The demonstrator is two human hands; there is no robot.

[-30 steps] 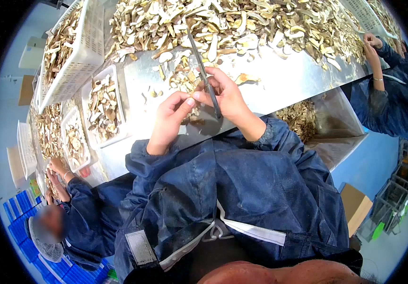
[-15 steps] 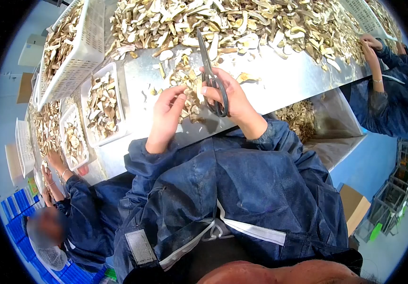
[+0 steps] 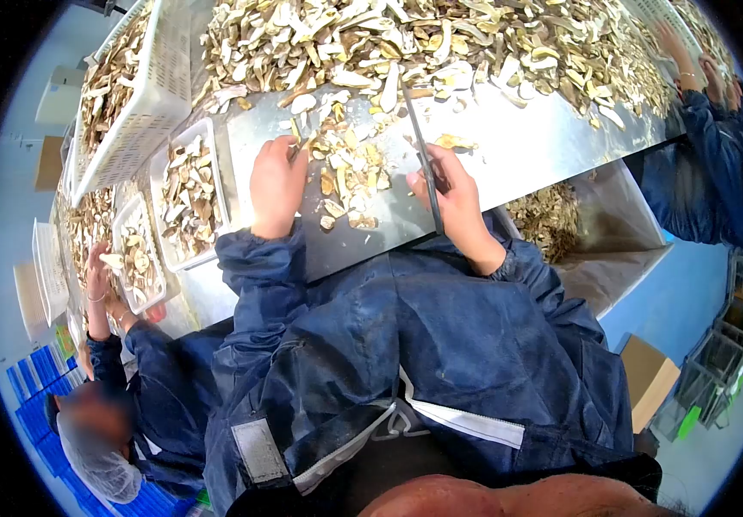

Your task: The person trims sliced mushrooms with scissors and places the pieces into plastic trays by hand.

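Note:
My right hand (image 3: 462, 202) is wrapped around dark metal scissors (image 3: 421, 142), turned edge-on with the blades pointing away from me. To the left, my left hand (image 3: 276, 191) reaches over the metal table, fingers bent and drawn together beside a yellowish mushroom slice (image 3: 295, 127). Its fingertips partly hide whatever they hold. Between my hands lies a small loose heap of cut mushroom pieces (image 3: 354, 168) on the steel surface. Beyond them spreads a large pile of sliced mushrooms (image 3: 509, 43).
A white perforated crate (image 3: 160, 95) of slices stands at the left, near two white trays (image 3: 215, 172) (image 3: 158, 271). Under the table edge is a lined bin (image 3: 630, 202) with more slices. Co-workers' hands (image 3: 100, 276) (image 3: 681, 56) are at both sides.
My left hand has moved left and away from the scissors, over the table. My right hand has shifted right and slightly down, turning the scissors edge-on. The co-workers' hands have moved too.

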